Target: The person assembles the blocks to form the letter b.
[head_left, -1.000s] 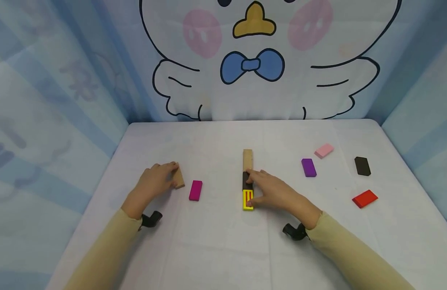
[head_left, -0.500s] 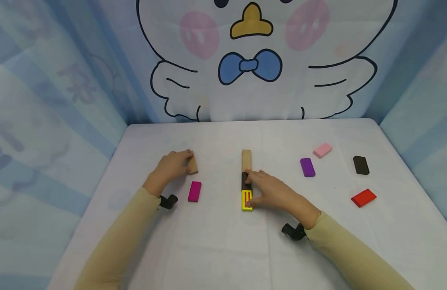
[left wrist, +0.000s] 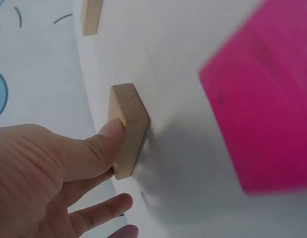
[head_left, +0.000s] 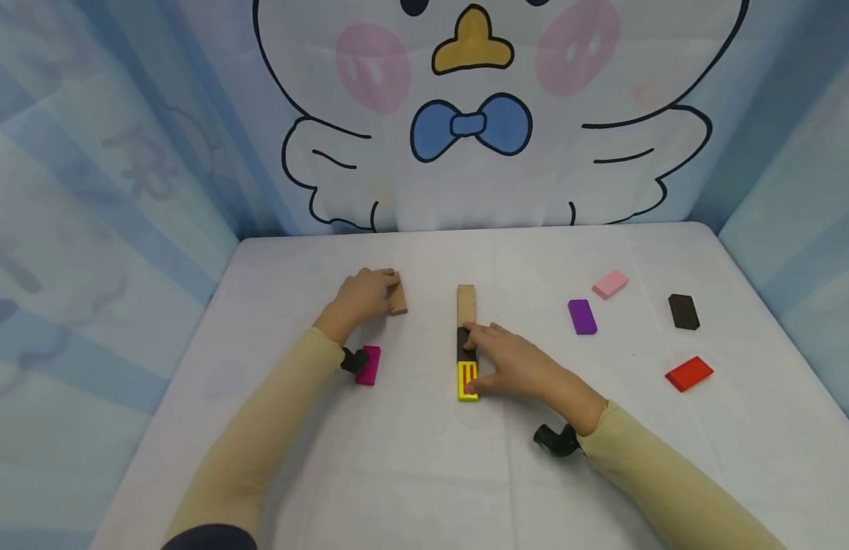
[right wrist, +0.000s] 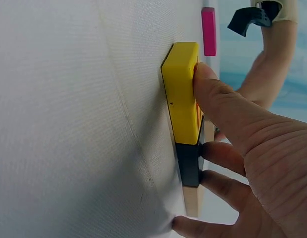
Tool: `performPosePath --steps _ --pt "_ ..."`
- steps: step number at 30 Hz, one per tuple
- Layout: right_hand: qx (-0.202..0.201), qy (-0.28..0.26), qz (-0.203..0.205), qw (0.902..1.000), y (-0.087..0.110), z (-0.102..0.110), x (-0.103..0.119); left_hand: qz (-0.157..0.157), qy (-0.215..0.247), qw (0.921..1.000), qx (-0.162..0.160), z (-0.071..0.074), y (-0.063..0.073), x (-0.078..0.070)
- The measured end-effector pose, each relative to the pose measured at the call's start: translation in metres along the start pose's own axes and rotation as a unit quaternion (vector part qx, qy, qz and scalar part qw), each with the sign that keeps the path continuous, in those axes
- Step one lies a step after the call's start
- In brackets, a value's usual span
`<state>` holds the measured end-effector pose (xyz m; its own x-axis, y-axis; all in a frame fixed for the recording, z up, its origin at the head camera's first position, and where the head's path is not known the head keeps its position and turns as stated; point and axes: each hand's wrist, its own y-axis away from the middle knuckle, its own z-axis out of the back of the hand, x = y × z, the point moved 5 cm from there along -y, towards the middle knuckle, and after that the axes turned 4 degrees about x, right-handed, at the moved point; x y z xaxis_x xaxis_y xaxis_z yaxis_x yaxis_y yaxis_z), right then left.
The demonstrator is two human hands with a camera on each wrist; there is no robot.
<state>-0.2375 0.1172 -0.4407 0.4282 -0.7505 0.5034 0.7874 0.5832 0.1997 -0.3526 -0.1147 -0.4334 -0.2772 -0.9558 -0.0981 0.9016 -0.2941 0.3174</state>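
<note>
My left hand (head_left: 361,299) pinches a plain wooden block (left wrist: 134,111), with the thumb on its near face. In the head view it is close over the far part of the table, left of a straight row of blocks. That row runs away from me: a yellow block with red stripes (right wrist: 180,99) nearest, a black block (right wrist: 187,166) in the middle, another plain wooden block (head_left: 466,304) at the far end. My right hand (head_left: 516,367) rests on the row with fingers spread. Its thumb touches the yellow block, and fingertips touch the black one.
A magenta block (head_left: 371,372) lies under the left wrist's camera mount (head_left: 354,360). On the right side of the white table (head_left: 410,473) are a purple block (head_left: 582,317), a pink block (head_left: 610,284), a dark block (head_left: 684,312) and a red block (head_left: 688,374). Printed curtains surround the table.
The left hand has carried its wooden block rightward and farther from me, toward the row's far end. The right hand has stayed on the row, and the other blocks lie where they were.
</note>
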Motion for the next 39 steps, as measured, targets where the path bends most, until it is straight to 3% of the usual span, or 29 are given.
performPosePath --steps 10,19,39 --pt "-0.002 0.003 0.000 1.0000 0.000 0.000 0.000 -0.023 -0.011 0.9994 -0.024 0.005 -0.023 -0.027" --pt "0.000 0.003 -0.004 1.0000 -0.002 -0.001 -0.001 -0.009 0.093 0.9942 -0.053 0.004 -0.039 -0.036" --pt "-0.002 -0.003 -0.003 1.0000 -0.003 -0.003 -0.004 -0.008 0.085 0.9952 -0.047 0.009 -0.065 -0.060"
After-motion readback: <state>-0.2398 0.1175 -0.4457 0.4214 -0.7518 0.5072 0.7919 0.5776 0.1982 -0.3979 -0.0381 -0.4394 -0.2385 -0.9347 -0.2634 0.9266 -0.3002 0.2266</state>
